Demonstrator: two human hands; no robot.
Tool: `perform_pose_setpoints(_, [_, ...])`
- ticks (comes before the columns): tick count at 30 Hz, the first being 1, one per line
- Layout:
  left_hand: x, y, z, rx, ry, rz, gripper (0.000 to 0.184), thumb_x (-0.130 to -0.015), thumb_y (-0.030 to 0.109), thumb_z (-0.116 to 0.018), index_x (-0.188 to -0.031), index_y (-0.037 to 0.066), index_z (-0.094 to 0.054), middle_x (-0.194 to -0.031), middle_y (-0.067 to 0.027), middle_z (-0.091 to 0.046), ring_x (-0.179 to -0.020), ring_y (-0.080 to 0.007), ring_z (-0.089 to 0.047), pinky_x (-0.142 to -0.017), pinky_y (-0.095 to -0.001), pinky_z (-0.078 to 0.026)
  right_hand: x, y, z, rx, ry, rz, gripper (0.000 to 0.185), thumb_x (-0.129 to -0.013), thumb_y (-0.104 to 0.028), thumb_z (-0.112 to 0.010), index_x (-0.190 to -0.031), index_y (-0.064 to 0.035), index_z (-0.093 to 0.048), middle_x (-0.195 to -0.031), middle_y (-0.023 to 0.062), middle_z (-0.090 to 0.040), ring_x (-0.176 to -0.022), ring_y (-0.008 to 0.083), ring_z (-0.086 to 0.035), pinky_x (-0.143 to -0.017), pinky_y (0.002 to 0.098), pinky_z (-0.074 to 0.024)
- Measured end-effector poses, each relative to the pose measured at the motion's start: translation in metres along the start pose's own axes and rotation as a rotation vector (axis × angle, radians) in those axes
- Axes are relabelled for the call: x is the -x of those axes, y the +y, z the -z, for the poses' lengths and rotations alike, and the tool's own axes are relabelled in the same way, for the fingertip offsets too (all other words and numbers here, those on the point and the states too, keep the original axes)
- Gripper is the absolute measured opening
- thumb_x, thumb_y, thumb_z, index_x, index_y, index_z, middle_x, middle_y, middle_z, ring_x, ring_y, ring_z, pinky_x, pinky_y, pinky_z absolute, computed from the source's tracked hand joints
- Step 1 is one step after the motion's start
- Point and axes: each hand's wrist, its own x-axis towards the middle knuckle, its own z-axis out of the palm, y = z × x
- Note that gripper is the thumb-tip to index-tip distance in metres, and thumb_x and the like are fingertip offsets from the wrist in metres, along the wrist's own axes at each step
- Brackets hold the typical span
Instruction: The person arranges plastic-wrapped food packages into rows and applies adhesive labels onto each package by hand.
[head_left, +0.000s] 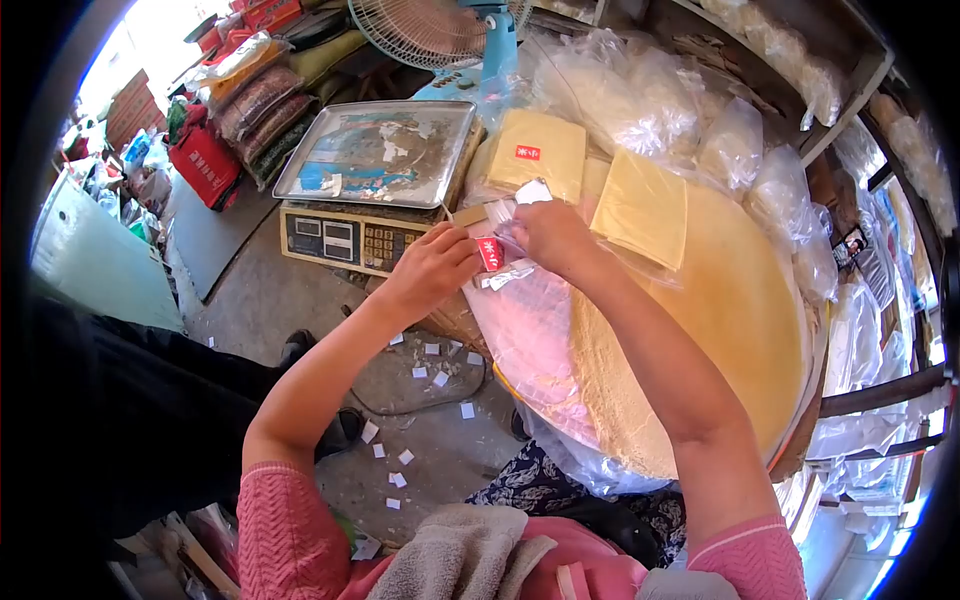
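My left hand [432,268] has its fingers bent together at the left edge of a red label [489,254] with white characters. Beside it, my right hand [552,234] is closed on a small white piece [533,191] that sticks out above the fingers. Clear plastic and crumpled silvery material lie between and under the hands. Just behind is a yellow packet [537,155] with a red label, and to its right another yellow packet [641,210]. A pink sheet under plastic [525,340] lies below the hands, next to a round yellow surface [740,330].
A scale [345,240] with a metal tray [380,150] stands at the left, a fan [430,30] behind it. Filled plastic bags [640,90] line the back right. White paper squares [467,410] litter the floor. A person's dark-clothed legs [180,400] are at the left.
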Motion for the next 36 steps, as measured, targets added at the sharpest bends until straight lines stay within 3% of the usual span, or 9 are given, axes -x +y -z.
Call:
perform_pose_setpoints(5, [-0.003,-0.01,-0.009,-0.018,0.049,-0.019,0.017,-0.065,0.008,-0.057,-0.081,0.003,-0.054,-0.096,-0.0103,-0.057,-0.095,-0.0271,-0.054,-0.085,-0.0376,-0.045,-0.005,0.009,0.011,-0.119,0.072,-0.035,0.018,-0.071,-0.02,-0.063,-0.073,-0.0025,-0.062,-0.069,0.0138,-0.062,-0.062,0.0265,-0.062,-0.059,0.034,-0.0494])
perform_pose_setpoints(8, [-0.003,-0.007,-0.01,-0.019,0.057,-0.01,0.017,-0.065,0.008,-0.057,-0.081,0.003,-0.053,-0.097,-0.0105,-0.057,-0.095,-0.0272,-0.053,-0.085,-0.0376,-0.045,-0.004,0.012,0.019,-0.339,-0.061,-0.268,0.016,-0.071,-0.016,-0.06,-0.069,-0.0002,-0.06,-0.058,0.0105,-0.06,-0.048,0.0189,-0.06,-0.049,0.0296,-0.0483])
perform_pose_setpoints(11, [-0.002,-0.005,-0.011,-0.039,0.078,0.017,0.018,-0.065,0.007,-0.057,-0.081,0.002,-0.054,-0.097,-0.0104,-0.057,-0.098,-0.0269,-0.053,-0.089,-0.0382,-0.044,-0.009,0.006,0.026,-0.423,-0.194,-0.452,0.016,-0.063,-0.021,-0.061,-0.067,-0.0058,-0.065,-0.063,0.0135,-0.062,-0.062,0.0263,-0.063,-0.059,0.0326,-0.0505])
perform_pose_setpoints(14, [-0.004,0.002,-0.009,-0.042,0.041,0.031,0.02,-0.065,0.006,-0.057,-0.085,0.002,-0.055,-0.099,-0.0105,-0.056,-0.101,-0.0267,-0.052,-0.094,-0.0392,-0.04,-0.018,0.0,0.03,-0.362,-0.294,-0.503,0.017,-0.063,-0.022,-0.06,-0.066,-0.0063,-0.066,-0.062,0.0134,-0.063,-0.06,0.0263,-0.063,-0.058,0.0335,-0.0508])
perform_pose_setpoints(20, [-0.023,0.025,-0.005,-0.011,0.1,0.053,0.023,-0.067,0.006,-0.056,-0.09,0.002,-0.058,-0.102,-0.0096,-0.055,-0.106,-0.026,-0.048,-0.099,-0.0412,-0.034,-0.023,0.002,0.021,-0.21,-0.167,-0.328,0.015,-0.063,-0.02,-0.058,-0.067,-0.0093,-0.068,-0.067,0.0126,-0.064,-0.066,0.0271,-0.064,-0.061,0.0347,-0.0511])
perform_pose_setpoints(23, [-0.033,0.033,-0.014,-0.008,0.098,0.118,0.027,-0.069,0.005,-0.055,-0.096,0.003,-0.056,-0.104,-0.0102,-0.055,-0.108,-0.0257,-0.047,-0.099,-0.0419,-0.033,-0.02,0.004,0.02,-0.136,0.027,-0.212,0.019,-0.069,-0.023,-0.059,-0.071,-0.0062,-0.067,-0.062,0.0108,-0.062,-0.055,0.0229,-0.061,-0.055,0.0342,-0.0491])
perform_pose_setpoints(29, [-0.034,0.037,-0.031,0.006,-0.1,0.205,0.032,-0.073,0.011,-0.057,-0.104,0.004,-0.056,-0.108,-0.0094,-0.055,-0.107,-0.0247,-0.048,-0.098,-0.0426,-0.034,-0.023,0.009,0.019,-0.124,0.124,-0.226,0.018,-0.07,-0.023,-0.058,-0.072,-0.0069,-0.067,-0.063,0.0113,-0.062,-0.058,0.0244,-0.061,-0.06,0.035,-0.049])
perform_pose_setpoints(32, [-0.033,0.04,-0.033,0.005,-0.128,0.216,0.031,-0.073,0.011,-0.057,-0.103,0.004,-0.056,-0.105,-0.0082,-0.056,-0.106,-0.0238,-0.048,-0.097,-0.0423,-0.034,-0.023,0.017,0.011,-0.233,0.192,-0.26,0.017,-0.068,-0.02,-0.053,-0.071,-0.0111,-0.067,-0.072,0.0152,-0.062,-0.069,0.0318,-0.061,-0.064,0.0397,-0.0497])
perform_pose_setpoints(36, [-0.038,0.043,-0.03,0.139,0.124,0.326,0.026,-0.077,0.012,-0.057,-0.102,0.004,-0.056,-0.101,-0.0083,-0.057,-0.1,-0.0248,-0.052,-0.093,-0.0412,-0.038,-0.019,0.02,0.012,-0.446,0.262,-0.332,0.017,-0.07,-0.021,-0.055,-0.069,-0.0075,-0.065,-0.071,0.0157,-0.062,-0.068,0.0313,-0.061,-0.061,0.0386,-0.0492])
